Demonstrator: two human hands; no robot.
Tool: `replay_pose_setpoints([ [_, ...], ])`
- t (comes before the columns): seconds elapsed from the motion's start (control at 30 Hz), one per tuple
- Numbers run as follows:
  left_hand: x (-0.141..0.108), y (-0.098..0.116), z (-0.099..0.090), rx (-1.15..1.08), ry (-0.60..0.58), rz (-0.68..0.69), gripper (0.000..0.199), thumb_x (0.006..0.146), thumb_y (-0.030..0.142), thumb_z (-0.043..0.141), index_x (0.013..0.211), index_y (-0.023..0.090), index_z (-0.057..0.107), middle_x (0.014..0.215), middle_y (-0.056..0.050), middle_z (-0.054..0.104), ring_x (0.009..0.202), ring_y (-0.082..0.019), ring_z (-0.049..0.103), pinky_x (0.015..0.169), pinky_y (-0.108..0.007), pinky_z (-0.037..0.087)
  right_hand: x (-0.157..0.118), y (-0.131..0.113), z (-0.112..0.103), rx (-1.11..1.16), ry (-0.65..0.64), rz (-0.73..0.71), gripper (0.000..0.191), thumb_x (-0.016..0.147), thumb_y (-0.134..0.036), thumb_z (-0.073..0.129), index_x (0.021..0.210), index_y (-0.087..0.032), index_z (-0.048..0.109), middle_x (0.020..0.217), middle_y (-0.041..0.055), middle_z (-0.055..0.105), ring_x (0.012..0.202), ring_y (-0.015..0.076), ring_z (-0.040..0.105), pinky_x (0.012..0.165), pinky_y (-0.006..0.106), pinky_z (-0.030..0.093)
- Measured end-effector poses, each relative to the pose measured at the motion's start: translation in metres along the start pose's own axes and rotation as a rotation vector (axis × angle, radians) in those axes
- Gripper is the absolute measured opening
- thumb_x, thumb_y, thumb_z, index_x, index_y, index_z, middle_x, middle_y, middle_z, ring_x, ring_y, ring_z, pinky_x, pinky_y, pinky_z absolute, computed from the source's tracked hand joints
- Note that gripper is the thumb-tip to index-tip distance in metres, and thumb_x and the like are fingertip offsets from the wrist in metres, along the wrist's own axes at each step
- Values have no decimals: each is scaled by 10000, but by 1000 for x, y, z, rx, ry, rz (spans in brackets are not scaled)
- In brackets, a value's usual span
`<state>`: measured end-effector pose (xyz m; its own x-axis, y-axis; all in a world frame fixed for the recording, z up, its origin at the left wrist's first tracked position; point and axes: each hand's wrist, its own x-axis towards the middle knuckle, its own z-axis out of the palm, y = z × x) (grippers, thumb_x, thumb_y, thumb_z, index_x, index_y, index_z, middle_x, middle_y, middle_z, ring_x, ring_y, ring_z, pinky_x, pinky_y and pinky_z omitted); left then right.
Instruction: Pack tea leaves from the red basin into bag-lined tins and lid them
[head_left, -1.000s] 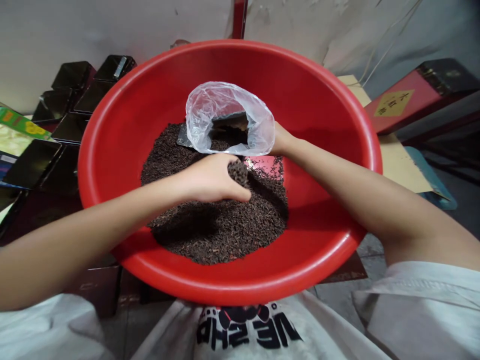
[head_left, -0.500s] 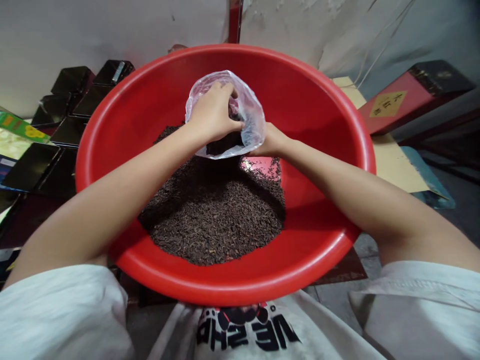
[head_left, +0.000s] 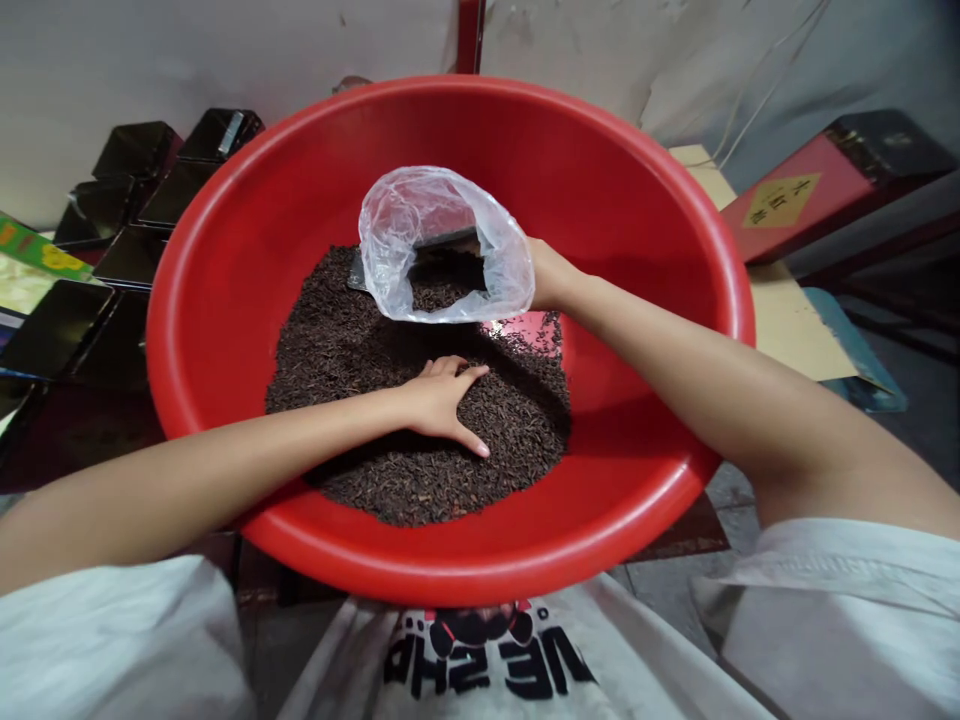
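A wide red basin (head_left: 630, 500) holds a heap of dark, loose, leaf-like pieces (head_left: 420, 480). Over the back of the heap, my right hand (head_left: 553, 275) grips the side of a clear plastic bag (head_left: 502, 240); its fingers are mostly hidden behind the bag. The bag's mouth faces me, and dark pieces show inside around a dark box-like edge. My left hand (head_left: 442, 400) is palm down on the heap in front of the bag, thumb and fingers spread, with nothing gripped.
Several dark boxes (head_left: 60, 330) stand at the left beside a green and yellow packet (head_left: 45, 250). At the right, a red box with a dark top (head_left: 795, 200) lies near flat cardboard (head_left: 795, 330). A wall rises behind the basin.
My left hand has come out of the bag's mouth and moved down toward me onto the heap, its fingers spreading. The bag's opening now shows its contents; my right hand still holds it.
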<state>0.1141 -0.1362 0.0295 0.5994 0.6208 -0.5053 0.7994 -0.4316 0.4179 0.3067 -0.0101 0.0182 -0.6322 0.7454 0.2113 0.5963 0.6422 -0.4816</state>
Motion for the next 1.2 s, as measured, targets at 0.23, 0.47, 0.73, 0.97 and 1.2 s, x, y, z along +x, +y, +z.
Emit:
replay_pose_setpoints([
  [0.23,37,-21,24,-192,10,-176,1333,491,759,704,1514,165,88,1581,-215,101,1461,-384,105,1167,-492,204,0,-7,4,-68,16,-100,876,676,-497,649,1402,-187,269,1511,176,331,1271,338,502,966,494,486],
  [0.47,37,-13,23,-273,52,-260,731,652,455,703,1275,120,520,1268,-121,617,1121,-270,614,936,-306,497,2,3,6,-67,37,-82,983,601,-444,726,1421,-213,237,1534,157,298,1276,346,500,967,522,488],
  [0.73,-12,22,-10,-276,45,-131,507,613,331,720,1060,106,642,1080,-92,706,955,-248,673,813,-277,521,1,-6,0,-109,-1,-96,822,698,-385,651,1412,-251,268,1533,118,319,1283,315,505,992,511,488],
  [0.97,-49,52,-65,-211,266,-42,434,646,315,700,1047,165,628,978,-51,701,911,-243,658,795,-333,505,2,-4,2,-115,2,-174,863,675,-350,662,1409,-187,238,1524,190,309,1298,323,488,990,516,483],
  [1.2,-13,7,-95,1,708,-163,471,688,330,692,1108,148,579,1124,-79,629,1121,-289,546,995,-405,410,2,-4,4,-101,17,-219,908,652,-341,700,1406,-171,223,1516,216,309,1349,321,425,1011,498,473],
])
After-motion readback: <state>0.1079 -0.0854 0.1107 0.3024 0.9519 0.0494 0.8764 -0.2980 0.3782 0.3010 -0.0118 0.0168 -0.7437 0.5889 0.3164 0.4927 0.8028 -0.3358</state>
